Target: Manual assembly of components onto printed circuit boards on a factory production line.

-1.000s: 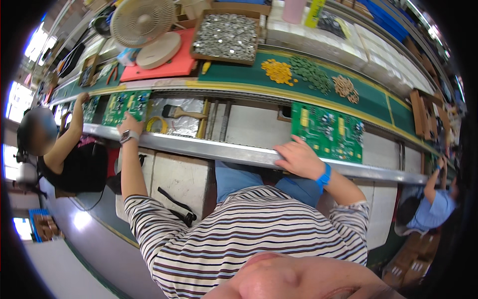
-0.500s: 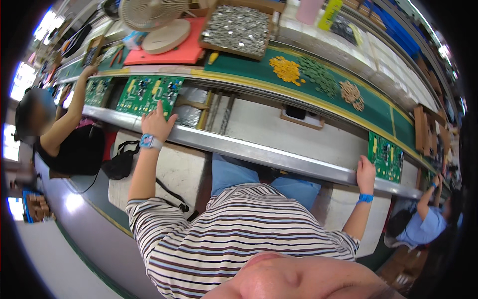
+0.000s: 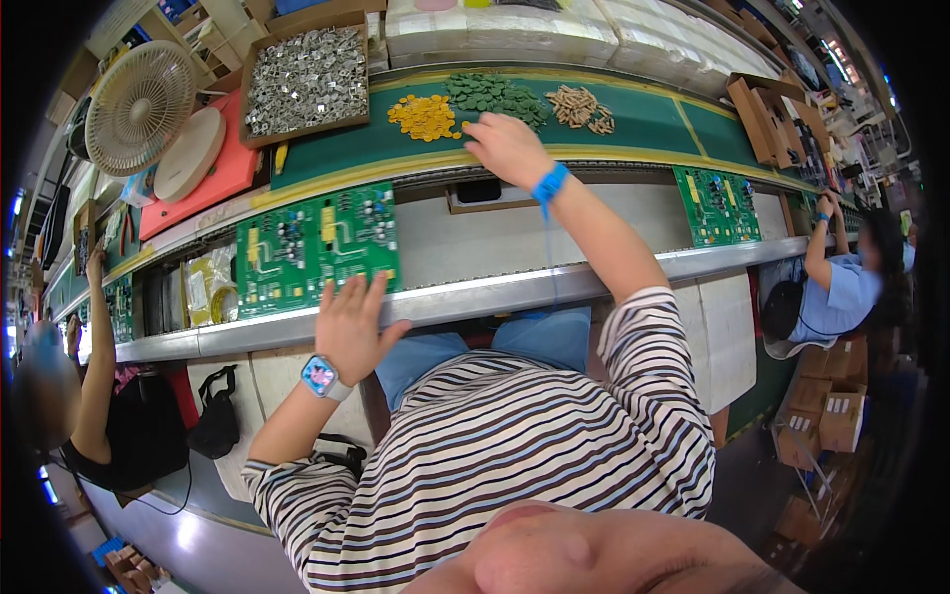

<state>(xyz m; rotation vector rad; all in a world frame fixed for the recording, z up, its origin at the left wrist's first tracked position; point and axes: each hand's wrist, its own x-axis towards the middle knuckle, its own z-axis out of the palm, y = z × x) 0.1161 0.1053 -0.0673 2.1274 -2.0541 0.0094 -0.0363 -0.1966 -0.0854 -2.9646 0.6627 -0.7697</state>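
As seen in the head view, note the left hand [image 3: 351, 332] — fingers splayed and unclenched, laid over the near edge of the green circuit board [image 3: 272, 282] without clasping it. Find this board left of centre, just beyond the metal rail [image 3: 475, 299]. Note also the right hand [image 3: 510, 150], bent down beside the yellow pieces [image 3: 421, 118] and near the green pieces [image 3: 485, 94]; impossible to tell whether pinching anything. Judge the board probably light and stiff, yet fragile at the raised components [image 3: 328, 225] — best held by opposite bare edges.
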